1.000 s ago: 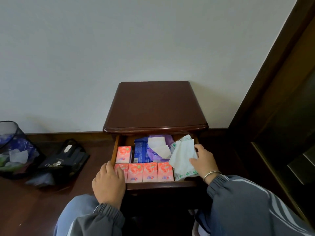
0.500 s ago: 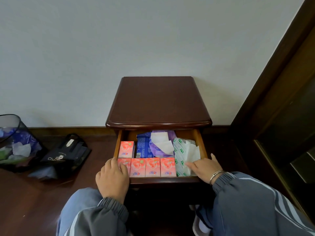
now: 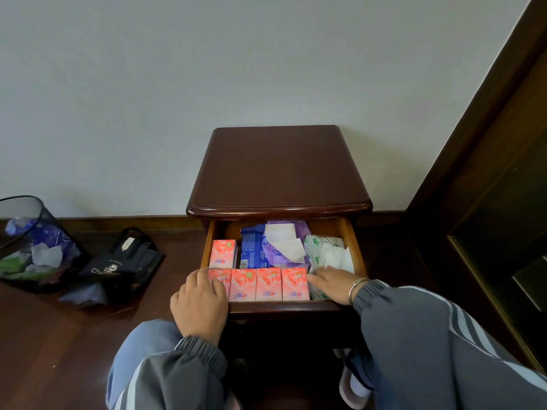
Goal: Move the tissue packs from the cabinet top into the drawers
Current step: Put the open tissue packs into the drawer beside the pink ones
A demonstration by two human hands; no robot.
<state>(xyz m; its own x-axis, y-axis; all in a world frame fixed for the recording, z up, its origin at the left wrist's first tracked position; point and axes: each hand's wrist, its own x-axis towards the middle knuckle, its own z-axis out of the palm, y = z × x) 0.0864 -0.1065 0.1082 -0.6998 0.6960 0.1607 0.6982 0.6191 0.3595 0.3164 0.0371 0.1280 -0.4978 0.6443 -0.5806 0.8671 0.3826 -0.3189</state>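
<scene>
A room in a home: dark wooden bedside cabinet (image 3: 279, 173) against a plain wall (image 3: 266, 69), mesh wastebasket (image 3: 29, 241) on wood floor (image 3: 44, 335).

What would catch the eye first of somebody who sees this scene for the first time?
The open drawer below the dark cabinet top, with a neat row of four pink tissue packs along its front. Behind them lie a blue pack, a purple pack and, on the right, a white-and-green pack, on which the right hand rests; the left hand lies over the front left corner.
</scene>
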